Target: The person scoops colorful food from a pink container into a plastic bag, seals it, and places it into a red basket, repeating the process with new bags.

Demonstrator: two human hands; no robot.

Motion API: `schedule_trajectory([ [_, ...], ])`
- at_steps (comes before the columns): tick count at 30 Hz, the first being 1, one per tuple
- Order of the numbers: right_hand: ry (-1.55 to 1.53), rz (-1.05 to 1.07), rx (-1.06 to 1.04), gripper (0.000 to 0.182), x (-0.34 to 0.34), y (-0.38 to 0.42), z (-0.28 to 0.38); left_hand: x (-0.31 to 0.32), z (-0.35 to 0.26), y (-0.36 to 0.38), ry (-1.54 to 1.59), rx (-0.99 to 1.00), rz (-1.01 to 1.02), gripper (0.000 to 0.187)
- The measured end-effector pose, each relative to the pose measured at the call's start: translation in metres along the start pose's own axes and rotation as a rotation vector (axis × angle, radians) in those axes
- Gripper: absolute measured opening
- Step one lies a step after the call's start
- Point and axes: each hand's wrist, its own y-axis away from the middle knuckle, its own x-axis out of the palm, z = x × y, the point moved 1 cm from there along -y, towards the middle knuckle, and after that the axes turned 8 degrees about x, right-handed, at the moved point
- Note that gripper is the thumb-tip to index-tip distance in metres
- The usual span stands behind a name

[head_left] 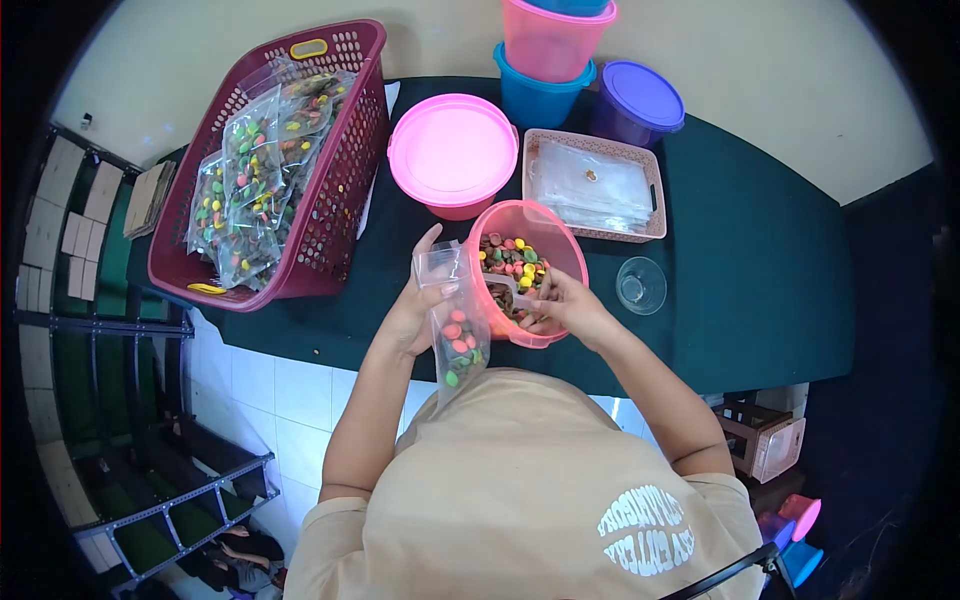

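Note:
My left hand grips the top of a clear plastic bag, which hangs beside the pink tub and has several red, green and brown candies in it. Inside the open pink tub, candies in red, yellow, green and brown are piled up. My right hand reaches over the tub's right rim and is closed on a translucent scoop just above the candies. Some of its fingertips are hidden among the candies.
At the left stands a maroon basket of filled bags. Behind the tub are a pink-lidded tub, a tray of flat bags, stacked tubs and a purple-lidded tub. A glass bowl sits to the right.

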Motion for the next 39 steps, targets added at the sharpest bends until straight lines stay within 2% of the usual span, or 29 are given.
schedule_trajectory([
  [7, -0.376, 0.128, 0.048, 0.016, 0.004, -0.015, -0.011, -0.011, -0.01, 0.0, -0.083, -0.026, 0.016, 0.104],
  [11, -0.528, 0.085, 0.051, 0.013, 0.01, -0.025, -0.018, -0.018, -0.012, 0.003, -0.21, -0.055, 0.062, 0.109],
  [18, -0.408, 0.01, -0.083, 0.015, -0.001, -0.007, 0.0, -0.045, -0.012, 0.007, -0.309, -0.05, 0.057, 0.114],
  [22, -0.398, -0.04, -0.129, 0.018, -0.005, 0.002, 0.01, -0.056, -0.015, 0.013, -0.404, -0.061, -0.031, 0.114],
  [28, -0.389, -0.179, -0.198, 0.024, -0.013, 0.005, 0.005, -0.056, -0.01, 0.024, -0.492, -0.142, -0.002, 0.11],
  [31, -0.298, -0.214, -0.238, 0.025, -0.023, 0.007, 0.002, -0.039, -0.01, 0.028, -0.84, -0.116, -0.032, 0.112],
  [32, -0.302, -0.206, -0.251, 0.026, -0.025, 0.011, 0.003, -0.03, -0.014, 0.03, -0.839, -0.115, -0.032, 0.112],
  [34, -0.307, -0.199, -0.265, 0.026, -0.025, 0.02, 0.011, -0.015, -0.021, 0.036, -1.396, 0.126, -0.061, 0.114],
  [35, -0.295, -0.197, -0.3, 0.026, -0.024, 0.026, 0.018, -0.012, -0.021, 0.037, -1.414, 0.221, -0.068, 0.115],
  [39, -0.271, -0.198, -0.354, 0.027, -0.017, 0.046, 0.041, 0.008, -0.024, 0.038, -1.507, 0.351, 0.039, 0.112],
])
